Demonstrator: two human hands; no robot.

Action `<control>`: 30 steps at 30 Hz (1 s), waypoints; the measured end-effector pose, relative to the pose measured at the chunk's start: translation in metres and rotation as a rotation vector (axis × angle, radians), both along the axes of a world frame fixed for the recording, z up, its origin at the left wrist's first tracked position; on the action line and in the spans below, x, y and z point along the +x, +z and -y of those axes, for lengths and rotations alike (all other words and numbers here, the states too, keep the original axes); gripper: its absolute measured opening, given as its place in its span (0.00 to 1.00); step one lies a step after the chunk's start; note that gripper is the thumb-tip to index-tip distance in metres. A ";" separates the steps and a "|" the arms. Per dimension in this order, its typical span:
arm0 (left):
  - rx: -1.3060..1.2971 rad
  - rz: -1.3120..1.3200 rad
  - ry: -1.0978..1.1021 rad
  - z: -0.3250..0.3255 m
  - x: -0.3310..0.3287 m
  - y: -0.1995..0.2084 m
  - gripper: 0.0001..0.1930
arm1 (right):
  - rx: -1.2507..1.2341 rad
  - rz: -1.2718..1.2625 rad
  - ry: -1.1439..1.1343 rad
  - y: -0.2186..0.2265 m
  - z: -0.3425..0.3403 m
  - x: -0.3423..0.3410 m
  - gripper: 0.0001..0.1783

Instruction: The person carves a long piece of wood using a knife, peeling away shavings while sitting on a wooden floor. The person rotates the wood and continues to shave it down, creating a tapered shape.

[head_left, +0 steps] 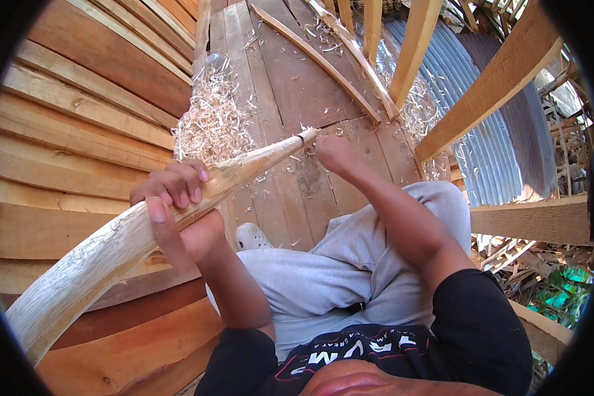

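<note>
A long, pale, peeled wooden pole slants from the lower left up to the middle, looking thicker at its near end. My left hand is wrapped round its middle, with the thumb on the near side and the fingers over the top. Close by the pole's narrow far end, my right hand is closed in a fist. What it holds, if anything, is hidden by the hand. A small dark strip shows across the pole just beside that fist, with a few curled slivers at the tip.
A heap of wood shavings lies on the plank floor beside the stacked boards at left. Two thin wooden strips lie ahead. Upright posts and corrugated metal sheets stand at right. My legs are folded below.
</note>
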State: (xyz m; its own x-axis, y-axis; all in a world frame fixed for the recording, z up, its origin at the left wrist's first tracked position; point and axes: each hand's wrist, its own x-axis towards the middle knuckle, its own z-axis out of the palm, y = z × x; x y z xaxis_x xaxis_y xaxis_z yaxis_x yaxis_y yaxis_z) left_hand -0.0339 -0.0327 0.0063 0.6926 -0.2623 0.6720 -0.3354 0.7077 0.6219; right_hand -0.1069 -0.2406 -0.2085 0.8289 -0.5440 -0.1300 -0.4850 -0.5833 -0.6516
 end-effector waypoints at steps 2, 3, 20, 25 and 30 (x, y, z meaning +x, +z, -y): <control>0.018 0.016 0.013 -0.010 0.005 0.001 0.10 | 0.085 0.026 0.023 0.035 -0.027 0.006 0.29; 0.028 0.041 0.009 -0.016 0.008 0.002 0.10 | 0.115 0.046 0.037 0.063 -0.041 0.011 0.29; -0.038 -0.213 0.117 -0.022 0.025 0.001 0.10 | 0.067 0.072 -0.091 0.096 -0.077 0.026 0.27; 0.192 0.035 0.186 -0.037 0.041 0.003 0.09 | 0.094 0.116 -0.117 0.094 -0.083 0.022 0.29; -0.104 -0.108 0.188 -0.072 -0.003 0.043 0.13 | 0.102 0.007 -0.060 0.097 -0.081 0.016 0.30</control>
